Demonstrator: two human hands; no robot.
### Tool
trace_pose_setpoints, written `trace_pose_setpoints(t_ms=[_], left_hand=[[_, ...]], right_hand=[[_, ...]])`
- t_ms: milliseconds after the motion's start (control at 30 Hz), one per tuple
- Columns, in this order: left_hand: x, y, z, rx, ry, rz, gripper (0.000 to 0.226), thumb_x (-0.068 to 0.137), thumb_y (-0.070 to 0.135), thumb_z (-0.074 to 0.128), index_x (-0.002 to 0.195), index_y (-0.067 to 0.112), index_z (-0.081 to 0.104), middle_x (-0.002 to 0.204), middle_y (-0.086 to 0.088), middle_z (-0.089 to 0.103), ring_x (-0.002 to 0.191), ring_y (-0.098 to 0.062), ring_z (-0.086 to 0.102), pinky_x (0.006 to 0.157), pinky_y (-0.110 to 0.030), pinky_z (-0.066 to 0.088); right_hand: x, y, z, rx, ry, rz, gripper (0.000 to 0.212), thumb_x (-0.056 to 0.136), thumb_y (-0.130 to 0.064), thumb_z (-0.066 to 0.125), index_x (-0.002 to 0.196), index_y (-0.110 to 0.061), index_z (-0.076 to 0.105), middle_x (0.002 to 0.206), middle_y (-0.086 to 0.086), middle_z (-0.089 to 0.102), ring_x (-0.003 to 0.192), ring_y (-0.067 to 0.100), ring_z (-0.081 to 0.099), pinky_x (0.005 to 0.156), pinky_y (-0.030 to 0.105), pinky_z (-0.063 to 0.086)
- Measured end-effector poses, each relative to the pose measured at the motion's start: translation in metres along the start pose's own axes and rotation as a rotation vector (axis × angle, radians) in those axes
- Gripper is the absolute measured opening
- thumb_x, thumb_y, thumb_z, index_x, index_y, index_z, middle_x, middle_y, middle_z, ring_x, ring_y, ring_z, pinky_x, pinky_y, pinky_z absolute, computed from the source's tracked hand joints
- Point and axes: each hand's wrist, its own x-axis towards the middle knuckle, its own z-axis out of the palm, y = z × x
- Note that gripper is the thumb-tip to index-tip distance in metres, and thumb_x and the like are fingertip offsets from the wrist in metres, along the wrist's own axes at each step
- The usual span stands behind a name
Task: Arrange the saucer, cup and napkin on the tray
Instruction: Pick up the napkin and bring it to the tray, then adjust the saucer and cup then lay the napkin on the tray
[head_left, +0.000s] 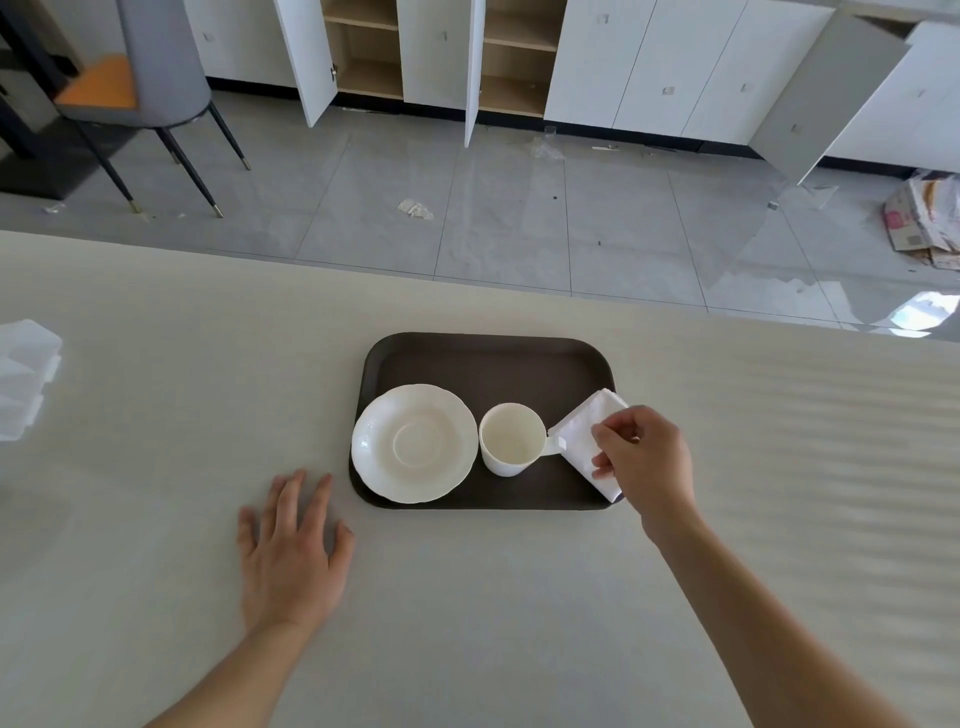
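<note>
The right hand (647, 457) pinched the napkin (582, 439) at the tray's (488, 358) right edge, beside cup (511, 439) and saucer (414, 443); left hand (291, 545) lay flat, empty. Napkin-placing step, I judged: next, straighten and release.

Saucer (414, 443) on tray (488, 358) at left, cup (511, 439) just right of it, napkin (589, 441) at right edge, perhaps overhanging

- The tray's (483, 358) far half lies bare.
- Saucer (414, 443), cup (511, 439) and napkin (582, 441) crowd its near half, almost touching.
- The desk (519, 597) around it is open.
</note>
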Motion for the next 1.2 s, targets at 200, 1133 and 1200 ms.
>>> trace_pose_setpoints(t_ms=[200, 1133, 1200], left_hand=[[0.0, 0.002, -0.004, -0.006, -0.002, -0.002, 0.062, 0.084, 0.042, 0.033, 0.139, 0.02, 0.05, 0.15, -0.01, 0.042, 0.142, -0.028, 0.032, 0.119, -0.055, 0.016], [0.0, 0.005, -0.009, -0.031, -0.024, 0.002, 0.059, 0.086, 0.039, 0.035, 0.138, 0.018, 0.052, 0.15, -0.011, 0.044, 0.144, -0.029, 0.033, 0.118, -0.057, 0.019], [0.0, 0.005, -0.009, -0.032, -0.026, 0.003, 0.059, 0.086, 0.038, 0.035, 0.139, 0.018, 0.052, 0.15, -0.011, 0.044, 0.144, -0.028, 0.033, 0.117, -0.058, 0.02]], right_hand=[[0.021, -0.028, 0.025, -0.067, -0.09, -0.109, 0.011, 0.085, -0.016, 0.068, 0.075, -0.019, 0.064, 0.062, -0.002, 0.07, 0.048, 0.011, 0.068, 0.049, 0.018, 0.046], [0.083, -0.093, 0.131, -0.882, -0.773, -0.394, 0.033, 0.092, -0.034, 0.064, 0.1, -0.004, 0.075, 0.098, 0.013, 0.075, 0.089, 0.031, 0.07, 0.085, 0.042, 0.057], [0.085, -0.093, 0.138, -0.836, -0.826, -0.38, 0.026, 0.091, -0.031, 0.067, 0.102, -0.008, 0.075, 0.093, 0.013, 0.076, 0.083, 0.03, 0.072, 0.084, 0.041, 0.058]])
